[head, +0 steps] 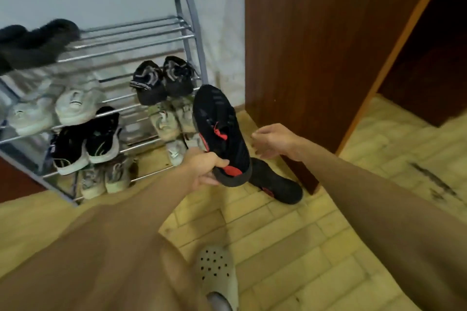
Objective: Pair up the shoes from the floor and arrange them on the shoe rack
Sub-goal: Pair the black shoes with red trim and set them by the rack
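Note:
My left hand (203,168) grips the heel of a black shoe with red accents (217,124), held up with its toe pointing away, just right of the metal shoe rack (141,40). Its matching black shoe (276,183) lies on the floor beneath it, beside the wooden cabinet. My right hand (271,140) hovers empty with fingers apart, to the right of the held shoe and above the floor shoe. The rack holds several pairs: black fuzzy slippers (38,40) on top, white sneakers (58,108), black sandals (164,79), black-and-white sneakers (88,141) and beige ones lower down.
A brown wooden cabinet (316,45) stands right of the rack, with a dark doorway (429,70) beyond it. The floor is yellowish parquet (290,247). My foot in a grey perforated clog (217,272) is at the bottom centre.

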Motion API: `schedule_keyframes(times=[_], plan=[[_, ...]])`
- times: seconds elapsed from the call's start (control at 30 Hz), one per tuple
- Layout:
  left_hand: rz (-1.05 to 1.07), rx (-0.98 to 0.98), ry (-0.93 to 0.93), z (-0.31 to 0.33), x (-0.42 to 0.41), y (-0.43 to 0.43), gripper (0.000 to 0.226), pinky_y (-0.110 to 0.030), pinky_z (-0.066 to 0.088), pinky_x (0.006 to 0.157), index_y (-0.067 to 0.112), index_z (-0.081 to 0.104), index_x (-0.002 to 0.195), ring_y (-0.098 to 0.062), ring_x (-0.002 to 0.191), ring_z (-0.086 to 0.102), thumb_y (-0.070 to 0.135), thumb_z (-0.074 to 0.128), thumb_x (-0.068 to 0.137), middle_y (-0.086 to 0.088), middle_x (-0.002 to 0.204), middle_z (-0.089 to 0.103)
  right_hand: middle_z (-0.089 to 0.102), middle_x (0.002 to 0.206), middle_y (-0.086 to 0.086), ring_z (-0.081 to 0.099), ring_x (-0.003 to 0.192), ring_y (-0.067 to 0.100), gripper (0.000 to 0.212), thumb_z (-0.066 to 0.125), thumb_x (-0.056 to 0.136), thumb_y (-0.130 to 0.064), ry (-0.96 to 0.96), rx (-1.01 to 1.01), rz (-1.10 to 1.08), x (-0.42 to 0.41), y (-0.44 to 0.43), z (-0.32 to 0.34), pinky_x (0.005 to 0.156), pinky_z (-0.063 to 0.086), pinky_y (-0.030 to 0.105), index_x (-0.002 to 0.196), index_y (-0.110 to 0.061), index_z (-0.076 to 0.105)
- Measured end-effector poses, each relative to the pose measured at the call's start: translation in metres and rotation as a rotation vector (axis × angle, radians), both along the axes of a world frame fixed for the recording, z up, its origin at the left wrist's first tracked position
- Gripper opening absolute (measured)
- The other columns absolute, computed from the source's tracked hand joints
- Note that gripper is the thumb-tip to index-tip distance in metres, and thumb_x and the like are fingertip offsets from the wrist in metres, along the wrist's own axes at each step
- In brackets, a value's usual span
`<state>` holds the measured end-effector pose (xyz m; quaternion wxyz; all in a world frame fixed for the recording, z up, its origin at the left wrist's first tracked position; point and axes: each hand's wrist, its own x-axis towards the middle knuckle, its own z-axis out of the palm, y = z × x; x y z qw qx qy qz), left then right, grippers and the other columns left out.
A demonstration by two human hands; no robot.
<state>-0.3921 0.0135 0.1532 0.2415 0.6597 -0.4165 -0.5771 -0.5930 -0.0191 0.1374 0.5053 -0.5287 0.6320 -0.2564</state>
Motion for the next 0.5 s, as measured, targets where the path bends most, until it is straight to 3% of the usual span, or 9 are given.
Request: schedule_keyframes(times=[0.03, 0.1, 0.13, 0.17, 0.23, 0.3, 0.43, 0.5], plan=[[-0.004, 0.034, -0.002, -0.015, -0.013, -0.006, 0.022, -0.024, 0.053, 0.043, 0.006, 0.063, 0.101, -0.022, 0.072, 0.067, -0.002, 0.068, 0.081, -0.013, 0.111, 0.069, 0.064, 0.100, 0.004, 0.066, 0.084, 0.017, 0.037, 0.055, 0.097, -0.024, 0.033, 0.042, -0.038, -0.016, -0.004, -0.022, 0.060, 0.055, 0.024, 0.129, -0.005, 0.054], [-0.046, 0.099, -0.060, -0.046, -0.033, -0.019, 0.031, -0.032, 0.057, 0.071, 0.001, 0.057, 0.119, -0.034, 0.099, 0.065, -0.002, 0.060, 0.088, -0.016, 0.124, 0.061, 0.062, 0.094, 0.003, 0.064, 0.082, 0.018, 0.034, 0.056, 0.096, -0.022, 0.097, 0.144, -0.101, -0.044, -0.012, -0.070, 0.060, 0.056, 0.025, 0.124, -0.004, 0.057], [-0.060, 0.129, -0.088, -0.064, -0.040, -0.025, 0.039, -0.037, 0.054, 0.084, 0.000, 0.050, 0.128, -0.035, 0.112, 0.059, 0.000, 0.058, 0.090, -0.017, 0.130, 0.057, 0.062, 0.095, 0.006, 0.064, 0.085, 0.021, 0.032, 0.056, 0.096, -0.022, 0.122, 0.203, -0.132, -0.056, -0.015, -0.095, 0.066, 0.058, 0.029, 0.122, -0.004, 0.058], [-0.072, 0.149, -0.112, -0.082, -0.045, -0.029, 0.043, -0.039, 0.051, 0.088, 0.001, 0.046, 0.132, -0.034, 0.118, 0.055, 0.001, 0.058, 0.090, -0.016, 0.133, 0.055, 0.063, 0.099, 0.009, 0.064, 0.092, 0.025, 0.031, 0.055, 0.096, -0.023, 0.154, 0.255, -0.157, -0.064, -0.016, -0.119, 0.074, 0.059, 0.034, 0.121, -0.004, 0.058], [-0.085, 0.185, -0.149, -0.116, -0.045, -0.035, 0.045, -0.038, 0.050, 0.082, 0.006, 0.048, 0.130, -0.031, 0.117, 0.055, 0.003, 0.062, 0.088, -0.013, 0.129, 0.058, 0.062, 0.110, 0.014, 0.062, 0.101, 0.029, 0.031, 0.054, 0.096, -0.029, 0.276, 0.334, -0.183, -0.077, -0.017, -0.160, 0.085, 0.056, 0.038, 0.117, -0.007, 0.055], [-0.101, 0.209, -0.172, -0.148, -0.039, -0.037, 0.045, -0.039, 0.052, 0.080, 0.012, 0.052, 0.126, -0.029, 0.110, 0.058, 0.005, 0.066, 0.084, -0.008, 0.119, 0.061, 0.057, 0.115, 0.014, 0.058, 0.105, 0.029, 0.034, 0.050, 0.096, -0.035, 0.420, 0.349, -0.192, -0.085, -0.018, -0.196, 0.082, 0.050, 0.036, 0.117, -0.008, 0.052], [-0.038, 0.241, -0.212, -0.189, -0.025, -0.032, 0.042, -0.036, 0.055, 0.062, 0.009, 0.060, 0.116, -0.026, 0.091, 0.062, 0.006, 0.073, 0.077, -0.007, 0.102, 0.066, 0.054, 0.131, 0.014, 0.048, 0.122, 0.035, 0.048, 0.046, 0.097, -0.040, 0.554, 0.337, -0.385, -0.080, -0.016, -0.253, 0.096, 0.043, 0.038, 0.134, -0.010, 0.045], [-0.003, 0.267, -0.200, -0.200, -0.019, -0.029, 0.042, -0.040, 0.058, 0.070, 0.008, 0.060, 0.116, -0.029, 0.094, 0.064, 0.006, 0.074, 0.077, -0.009, 0.106, 0.066, 0.051, 0.134, 0.015, 0.040, 0.128, 0.037, 0.049, 0.048, 0.095, -0.040, 0.610, 0.360, -0.461, -0.075, -0.017, -0.270, 0.104, 0.037, 0.043, 0.135, -0.013, 0.043]])
